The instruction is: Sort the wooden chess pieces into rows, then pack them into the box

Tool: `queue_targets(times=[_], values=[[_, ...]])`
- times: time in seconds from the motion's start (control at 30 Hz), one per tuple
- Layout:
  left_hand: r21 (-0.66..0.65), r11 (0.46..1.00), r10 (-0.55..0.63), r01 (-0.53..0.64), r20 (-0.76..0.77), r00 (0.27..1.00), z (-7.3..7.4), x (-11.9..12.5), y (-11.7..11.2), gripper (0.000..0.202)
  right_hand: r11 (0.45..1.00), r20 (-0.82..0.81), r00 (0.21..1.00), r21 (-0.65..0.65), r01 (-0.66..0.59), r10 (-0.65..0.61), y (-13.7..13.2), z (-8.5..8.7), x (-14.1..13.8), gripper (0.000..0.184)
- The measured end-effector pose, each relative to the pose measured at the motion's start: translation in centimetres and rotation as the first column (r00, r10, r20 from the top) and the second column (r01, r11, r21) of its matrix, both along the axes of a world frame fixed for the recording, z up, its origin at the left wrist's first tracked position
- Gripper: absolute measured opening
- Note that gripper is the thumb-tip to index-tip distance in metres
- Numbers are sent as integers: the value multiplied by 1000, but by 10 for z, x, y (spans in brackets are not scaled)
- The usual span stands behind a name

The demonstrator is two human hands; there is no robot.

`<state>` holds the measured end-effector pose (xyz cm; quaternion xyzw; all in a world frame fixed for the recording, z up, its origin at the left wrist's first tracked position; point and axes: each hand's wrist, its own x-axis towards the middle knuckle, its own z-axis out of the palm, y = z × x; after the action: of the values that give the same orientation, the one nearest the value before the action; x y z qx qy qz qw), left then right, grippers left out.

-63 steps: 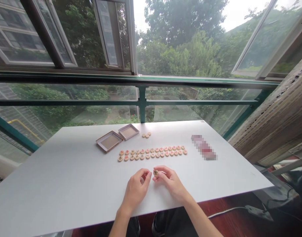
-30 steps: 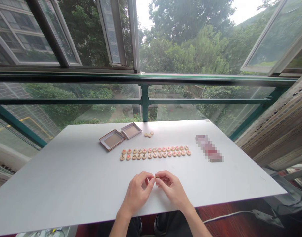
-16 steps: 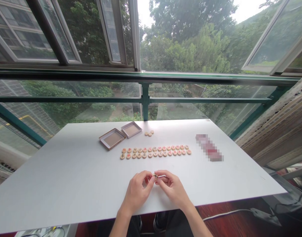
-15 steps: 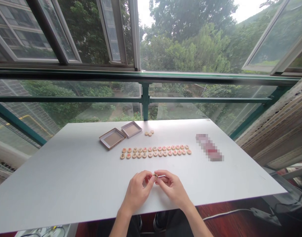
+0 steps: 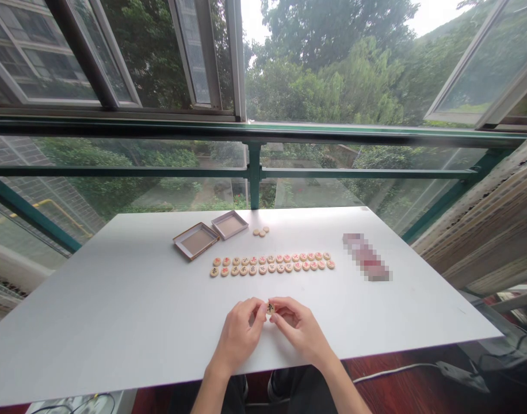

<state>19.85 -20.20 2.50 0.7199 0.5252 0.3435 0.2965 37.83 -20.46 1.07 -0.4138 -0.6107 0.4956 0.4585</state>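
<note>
Between the fingertips of both hands is a round wooden Chinese chess piece (image 5: 270, 308), its face with a black character turned towards me. My left hand (image 5: 241, 326) pinches its left side, and my right hand (image 5: 297, 323) pinches the right side. Both hands are above the near part of the white table (image 5: 138, 322). Beyond them, two rows of Chinese chess pieces (image 5: 271, 268) lie face up, some with red characters and some with black. Farther back, three pale pieces (image 5: 262, 233) lie close together, showing no visible characters.
Two shallow open box halves, a brown-edged one (image 5: 197, 241) and a paler one (image 5: 229, 225), lie at the back left. A pixelated reddish item (image 5: 367, 257) is on the right. Behind the table runs a green railing (image 5: 254, 172); a curtain (image 5: 483, 230) hangs at right.
The chess piece has turned between my fingers, from nearly edge-on to showing its black-character face. My hands have stayed in almost the same place.
</note>
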Motion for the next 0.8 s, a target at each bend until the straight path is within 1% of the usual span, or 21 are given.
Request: queue_targets(times=[0.13, 0.33, 0.8], values=[[-3, 1000, 0, 0, 3, 1000, 1, 0, 0, 33, 1000, 11, 1000, 11, -2, 2, 0, 1, 0, 24], [5, 1000, 4, -4, 6, 1000, -1, -1, 0, 24, 999, 34, 999, 31, -8, 7, -1, 2, 0, 22], [-5, 1000, 2, -2, -9, 1000, -2, 0, 0, 30, 998, 68, 998, 63, 2, -6, -2, 1, -1, 23]])
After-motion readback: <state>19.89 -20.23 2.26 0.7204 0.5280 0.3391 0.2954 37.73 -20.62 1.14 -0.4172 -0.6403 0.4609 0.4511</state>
